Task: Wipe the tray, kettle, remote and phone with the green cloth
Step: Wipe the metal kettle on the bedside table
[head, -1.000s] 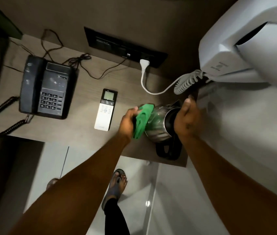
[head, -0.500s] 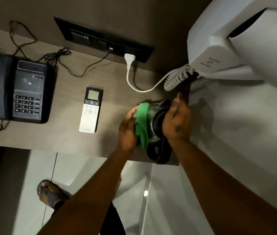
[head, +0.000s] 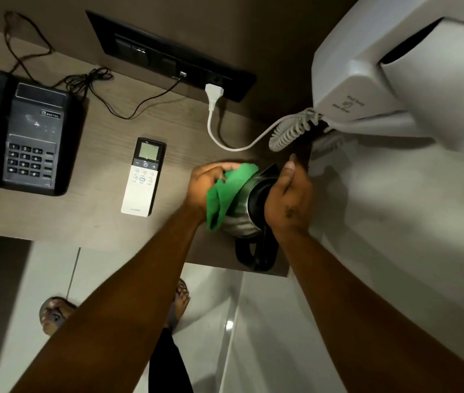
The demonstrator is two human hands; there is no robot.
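Note:
A steel kettle [head: 242, 225] with a black handle stands near the desk's right front corner. My right hand [head: 289, 197] grips its top from the right. My left hand [head: 203, 185] presses the green cloth [head: 223, 197] against the kettle's left side. A white remote [head: 143, 177] with a small screen lies on the desk just left of my left hand. A black desk phone [head: 18, 134] sits at the far left. No tray is in view.
A white plug and coiled cord [head: 253, 137] run from the wall socket panel [head: 168, 58] to a white wall-mounted unit [head: 395, 72] at upper right. Thin black cables [head: 94, 83] lie behind the phone. The desk edge [head: 83, 242] drops to a tiled floor with my feet.
The cloth has slid along the kettle's left side, from low on the body to higher near the spout. My right hand keeps its grip on the top. The view has shifted slightly.

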